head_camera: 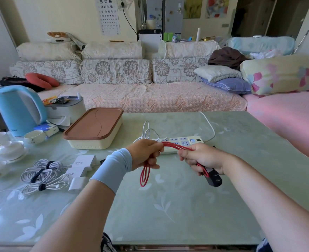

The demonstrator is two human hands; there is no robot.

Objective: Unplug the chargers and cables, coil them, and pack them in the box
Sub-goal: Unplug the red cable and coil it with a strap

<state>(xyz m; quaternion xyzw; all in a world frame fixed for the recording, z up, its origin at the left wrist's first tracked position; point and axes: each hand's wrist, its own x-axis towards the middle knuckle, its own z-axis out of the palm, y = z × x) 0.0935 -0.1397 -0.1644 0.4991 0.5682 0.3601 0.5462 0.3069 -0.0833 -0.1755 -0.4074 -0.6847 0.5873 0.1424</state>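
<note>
A red cable (145, 176) stretches in loops between both hands above the table's middle. My left hand (145, 155) grips one end of the loops, which hang below it. My right hand (203, 158) holds the other end together with a black charger (213, 179). Behind the hands lies a white power strip (184, 141) with a loose white cable (147, 132) beside it. Three white chargers (81, 172) and coiled white cables (42, 172) tied with black straps lie at the left. The cream box (93, 140) with a brown lid stands closed behind them.
A blue kettle (18, 110), a cup (34, 136) and white tea ware (8, 150) crowd the table's left end. A grey container (66, 108) stands behind the box. A sofa (141, 95) runs along the far side of the green glass table (186, 206).
</note>
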